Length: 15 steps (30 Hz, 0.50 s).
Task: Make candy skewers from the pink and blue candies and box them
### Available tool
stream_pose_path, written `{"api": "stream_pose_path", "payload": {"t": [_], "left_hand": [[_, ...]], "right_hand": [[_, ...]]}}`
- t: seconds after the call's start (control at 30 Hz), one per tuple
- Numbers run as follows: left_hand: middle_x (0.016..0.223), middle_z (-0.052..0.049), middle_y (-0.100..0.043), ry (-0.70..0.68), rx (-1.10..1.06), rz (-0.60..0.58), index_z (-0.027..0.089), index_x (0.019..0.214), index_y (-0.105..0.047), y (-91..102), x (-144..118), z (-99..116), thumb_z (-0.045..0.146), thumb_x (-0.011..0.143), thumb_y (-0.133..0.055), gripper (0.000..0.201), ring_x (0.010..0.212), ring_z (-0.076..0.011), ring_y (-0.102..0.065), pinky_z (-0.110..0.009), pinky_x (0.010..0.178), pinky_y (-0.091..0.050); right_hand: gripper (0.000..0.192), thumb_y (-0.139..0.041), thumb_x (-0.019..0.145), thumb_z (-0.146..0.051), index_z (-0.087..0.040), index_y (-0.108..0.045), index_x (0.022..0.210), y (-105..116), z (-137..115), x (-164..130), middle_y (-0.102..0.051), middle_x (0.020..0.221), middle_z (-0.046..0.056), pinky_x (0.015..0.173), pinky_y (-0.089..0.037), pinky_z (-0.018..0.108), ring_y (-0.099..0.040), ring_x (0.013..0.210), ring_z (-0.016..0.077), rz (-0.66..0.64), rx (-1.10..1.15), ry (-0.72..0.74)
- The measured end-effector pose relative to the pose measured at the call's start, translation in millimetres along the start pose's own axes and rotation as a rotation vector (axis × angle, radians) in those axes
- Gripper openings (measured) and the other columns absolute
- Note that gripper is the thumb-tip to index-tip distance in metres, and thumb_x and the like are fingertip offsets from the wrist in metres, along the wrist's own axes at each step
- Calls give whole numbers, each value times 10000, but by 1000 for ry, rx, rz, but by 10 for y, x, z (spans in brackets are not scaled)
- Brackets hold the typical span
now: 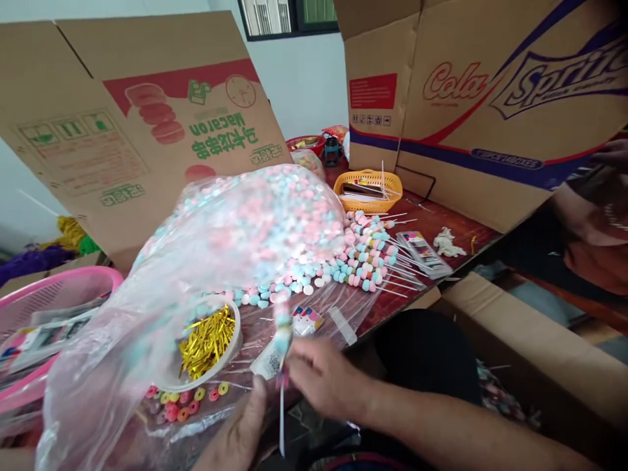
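Observation:
Both my hands meet at the table's near edge on one candy skewer [283,327], a white stick threaded with pink and blue candies, partly inside a clear sleeve. My left hand [240,435] grips the stick's lower part from below. My right hand [321,376] pinches the sleeve and stick from the right. A large clear bag of pink and blue candies [245,229] bulges just behind. A round tub of gold twist ties [209,340] sits to the left of the skewer. A pile of finished skewers [367,252] lies further right.
A pink basket [73,281] stands at the left. Ring-shaped candies [181,399] lie under plastic near my left hand. A yellow basket [367,190] and large cardboard boxes [490,98] stand behind. Another person's arm [593,229] shows at the right edge. An open box sits on the floor.

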<state>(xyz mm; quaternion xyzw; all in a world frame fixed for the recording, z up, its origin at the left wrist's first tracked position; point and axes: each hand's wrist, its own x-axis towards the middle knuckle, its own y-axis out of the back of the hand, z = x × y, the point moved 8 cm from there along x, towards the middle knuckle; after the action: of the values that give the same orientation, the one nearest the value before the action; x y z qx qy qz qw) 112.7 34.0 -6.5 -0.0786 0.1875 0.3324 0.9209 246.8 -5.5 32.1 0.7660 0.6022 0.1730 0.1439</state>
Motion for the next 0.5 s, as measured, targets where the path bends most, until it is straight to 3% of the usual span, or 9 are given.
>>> {"api": "stream_pose_path", "payload": {"t": [0.1,0.2,0.27,0.33,0.4,0.5], "left_hand": [[925,-75,-707,-9,84,58,212,1047,-678,-177,60,-93,590,841,-445,489,1000,-279,-613,-439,861,-508],[902,-81,-702,-139,155,215,174,989,-681,-207,134,51,571,854,-430,488,950,-265,-622,-409,864,-499],[855,-74,-696,-221,255,344,162,908,-679,-191,149,182,555,860,-423,472,863,-240,-631,-370,822,-503],[762,-68,-683,-294,455,423,165,786,-667,-266,159,309,528,870,-393,462,731,-215,-621,-328,713,-505],[668,-65,-666,-339,720,320,180,696,-654,-518,239,377,493,876,-367,461,621,-202,-593,-307,605,-477],[682,-46,-684,-363,1035,-94,216,817,-687,-970,438,318,450,857,-446,338,633,-200,-609,-305,638,-462]], "right_hand": [[256,-451,813,-235,-193,-392,568,-245,86,-102,-413,497,-56,462,-290,197,-384,475,78,-139,411,-233],[400,-343,885,-445,-215,-389,562,-481,221,-220,-318,380,-77,395,-250,225,-268,344,82,-311,598,-485],[474,-301,890,-522,-207,-433,562,-385,244,-182,-394,408,-45,441,-323,241,-354,380,98,-252,494,-399],[399,-422,848,-518,-173,-547,691,-100,221,-124,-561,612,21,588,-417,266,-507,579,134,-29,320,-205],[343,-530,801,-459,-158,-578,959,162,236,-159,-620,843,53,702,-452,285,-555,762,165,120,257,-78],[372,-525,826,-408,-185,-537,1123,643,518,-389,-641,893,45,698,-480,300,-586,762,173,262,181,-91]]}}
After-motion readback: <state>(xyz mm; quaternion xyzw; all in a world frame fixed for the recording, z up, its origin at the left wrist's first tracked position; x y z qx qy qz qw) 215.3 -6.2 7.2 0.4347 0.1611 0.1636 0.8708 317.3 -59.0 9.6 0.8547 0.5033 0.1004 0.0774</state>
